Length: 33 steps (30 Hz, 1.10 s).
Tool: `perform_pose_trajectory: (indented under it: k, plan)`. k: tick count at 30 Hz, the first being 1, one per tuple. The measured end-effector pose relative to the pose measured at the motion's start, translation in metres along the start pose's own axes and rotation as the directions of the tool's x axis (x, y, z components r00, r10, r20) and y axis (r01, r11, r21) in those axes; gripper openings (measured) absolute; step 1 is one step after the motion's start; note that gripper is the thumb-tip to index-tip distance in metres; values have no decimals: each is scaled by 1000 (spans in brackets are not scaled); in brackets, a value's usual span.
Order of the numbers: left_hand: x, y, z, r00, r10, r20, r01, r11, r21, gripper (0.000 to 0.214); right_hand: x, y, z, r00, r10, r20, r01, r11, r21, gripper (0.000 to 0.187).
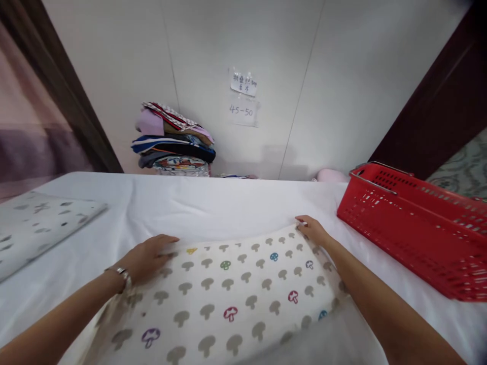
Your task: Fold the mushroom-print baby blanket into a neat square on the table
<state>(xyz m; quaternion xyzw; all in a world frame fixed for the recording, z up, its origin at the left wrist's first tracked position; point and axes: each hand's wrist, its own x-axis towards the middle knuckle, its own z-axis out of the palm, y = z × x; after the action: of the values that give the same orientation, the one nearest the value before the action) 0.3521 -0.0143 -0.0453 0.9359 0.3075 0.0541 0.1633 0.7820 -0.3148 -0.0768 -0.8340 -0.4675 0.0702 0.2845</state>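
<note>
A white cloth (213,299) printed with grey mushrooms and a few coloured ones is spread in front of me, its near part running out of view at the bottom. My left hand (150,256), slightly blurred and wearing a bracelet, grips the cloth at its far left corner. At the far right corner, my right hand (312,231) pinches the edge between thumb and fingers. Between the hands the far edge runs nearly straight, and the near right part looks blurred and partly raised.
A white-covered table (236,203) lies beneath. Another printed folded cloth (41,223) rests at the left. A red plastic basket (411,228) with metal handles stands at the right. Folded fabrics (175,144) are stacked beyond the far edge, before a wall bearing paper notes (243,99).
</note>
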Motion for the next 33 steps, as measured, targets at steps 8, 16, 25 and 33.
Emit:
perform_pose_trajectory:
  k: [8,16,25,33]
  plan:
    - [7,23,21,982,171,-75,-173,985,-20,36,-3,-20,1,901,-426,83,433,896,-100,25]
    - [22,72,30,959,280,-30,-281,960,-11,31,2,-55,8,864,-483,140,495,867,-57,14]
    - [19,68,48,878,428,-216,-421,904,81,18,-11,-59,7,864,-490,117,501,860,-102,14]
    - [14,70,48,801,546,-245,-506,837,208,15,-13,-65,17,864,-496,87,503,850,-156,15]
